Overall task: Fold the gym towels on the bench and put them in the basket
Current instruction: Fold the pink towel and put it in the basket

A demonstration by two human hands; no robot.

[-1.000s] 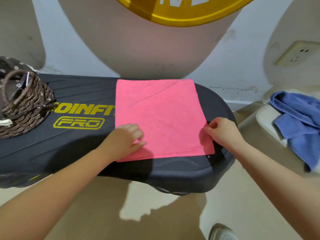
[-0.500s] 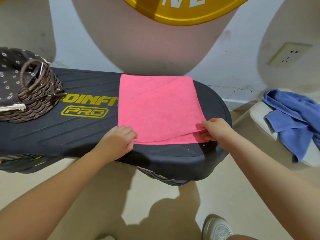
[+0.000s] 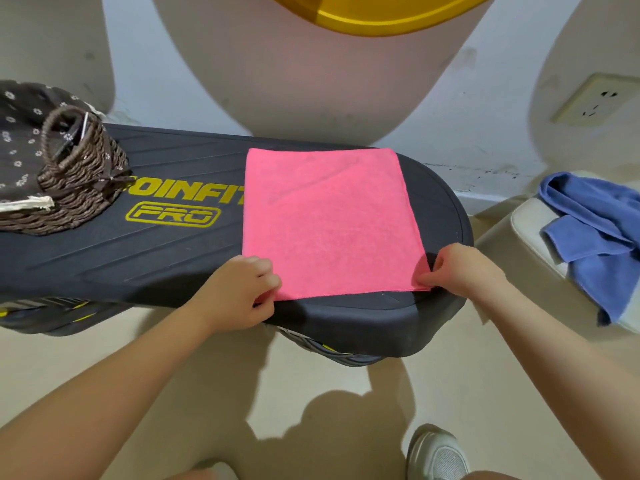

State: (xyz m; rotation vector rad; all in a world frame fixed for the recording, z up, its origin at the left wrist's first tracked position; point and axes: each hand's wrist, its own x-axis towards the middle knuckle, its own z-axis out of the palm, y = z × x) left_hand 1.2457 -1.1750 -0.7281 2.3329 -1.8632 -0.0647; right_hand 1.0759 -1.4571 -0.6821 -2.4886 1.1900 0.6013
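A pink towel [image 3: 329, 220] lies flat on the right half of the black bench [image 3: 156, 258], its near edge close to the bench's front rim. My left hand [image 3: 239, 292] pinches the towel's near left corner. My right hand [image 3: 464, 268] pinches the near right corner. A brown wicker basket [image 3: 69, 181] with a dark flowered lining stands on the bench's left end. A crumpled blue towel [image 3: 599, 233] lies on a white seat to the right of the bench.
A white seat [image 3: 533, 230] stands right of the bench, close to the wall. A wall socket [image 3: 595, 102] is at the upper right. My shoe [image 3: 436, 452] is on the beige floor below the bench. A yellow cap brim [image 3: 363, 15] covers the top.
Both hands slid to the towel's near corners and took hold of them. The lifted near edge seen half a second ago now lies flat along the bench's front.
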